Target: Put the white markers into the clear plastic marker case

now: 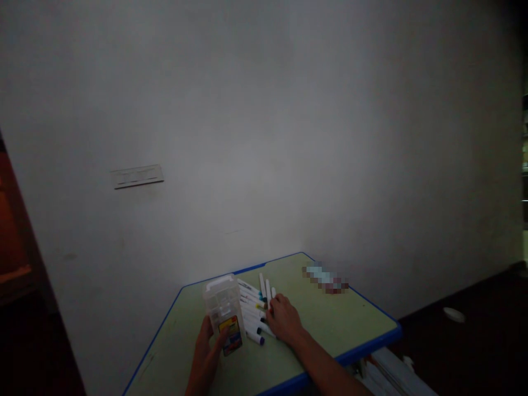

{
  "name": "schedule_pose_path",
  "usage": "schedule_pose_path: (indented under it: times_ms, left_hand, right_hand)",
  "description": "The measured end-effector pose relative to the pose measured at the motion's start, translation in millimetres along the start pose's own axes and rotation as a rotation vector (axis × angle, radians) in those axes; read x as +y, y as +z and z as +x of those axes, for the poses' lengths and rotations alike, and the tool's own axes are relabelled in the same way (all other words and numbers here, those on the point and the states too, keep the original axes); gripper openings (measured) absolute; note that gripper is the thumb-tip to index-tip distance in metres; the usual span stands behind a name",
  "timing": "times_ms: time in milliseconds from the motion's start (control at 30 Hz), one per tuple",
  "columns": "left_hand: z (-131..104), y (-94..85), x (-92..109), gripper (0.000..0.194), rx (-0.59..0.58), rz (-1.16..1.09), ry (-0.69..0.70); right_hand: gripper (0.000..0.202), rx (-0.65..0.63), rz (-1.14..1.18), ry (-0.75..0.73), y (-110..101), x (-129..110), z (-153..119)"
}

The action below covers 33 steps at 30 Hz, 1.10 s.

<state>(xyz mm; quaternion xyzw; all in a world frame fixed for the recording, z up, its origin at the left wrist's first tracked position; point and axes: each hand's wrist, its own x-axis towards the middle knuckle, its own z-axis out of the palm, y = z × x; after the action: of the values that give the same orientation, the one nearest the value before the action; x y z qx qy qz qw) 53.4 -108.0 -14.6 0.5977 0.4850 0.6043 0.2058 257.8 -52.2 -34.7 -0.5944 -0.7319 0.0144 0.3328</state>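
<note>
Clear box (221, 308): left hand (209, 345) grip clasped round it. Loose markers (251, 313): right hand (284, 319) among them, pinch unclear; stray nudge could roll some off worktop (330, 324).

A plain grey-white painted wall (264, 137) fills most of the view, carrying 1 pale rectangular switch plate (137, 176) on its left part. Against it stands a pale green tabletop (350, 313) with bright blue edging (369, 346). A dark skirting strip (457, 294) borders the dark reddish-brown floor (474, 357) at right. The light is dim; an orange-red glowing area (12, 220) shows at far left.
</note>
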Motion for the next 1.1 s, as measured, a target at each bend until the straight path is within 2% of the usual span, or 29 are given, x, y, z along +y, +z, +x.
schedule_pose_path:
  times_ms: [267, 367, 700, 800, 1100]
  left_hand:
    - [3, -4.4, -6, 0.055, -0.061, -0.022, -0.025]
    - [2, -3.4, -6, 0.054, -0.041, -0.018, -0.036]
    - [1, -4.5, 8, 0.059, -0.012, -0.012, -0.089]
    - [1, -4.7, 9, 0.058, -0.052, 0.017, -0.070]
    - [3, -5.1, -6, 0.060, -0.064, -0.005, -0.058]
  right_hand:
    - [0.021, -0.002, 0.016, -0.005, -2, -1, -1]
    - [0.021, -0.003, 0.014, -0.006, -2, -1, -1]
    - [0.021, 0.005, 0.027, -0.013, 1, 1, 0]
    - [0.020, 0.015, 0.021, -0.020, 2, 1, 0]
    - [0.022, 0.016, 0.018, -0.019, 1, 2, -1]
